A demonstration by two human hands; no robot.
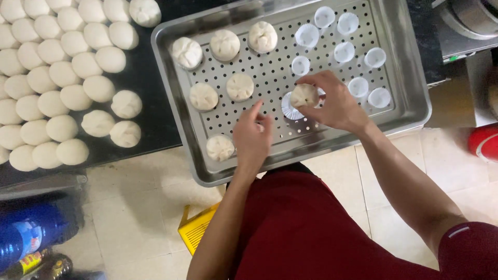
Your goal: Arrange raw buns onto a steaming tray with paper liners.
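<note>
My right hand [334,103] grips a pleated raw dough bun [304,95] over a white paper liner [289,108] on the perforated steel tray [410,78]. Just left of it, my left hand [252,136] hovers above the tray, fingers loosely apart and holding nothing. Several filled buns, such as one [240,86] in the middle row, sit on the tray's left half. Several more white liners, one of them [358,86] close to my right hand, lie on the tray's right half.
Rows of smooth dough balls [62,72] cover the dark counter [150,109] left of the tray. Below it is tiled floor with a yellow crate [194,228], a blue bottle [26,233] at lower left and a red object [485,142] at right.
</note>
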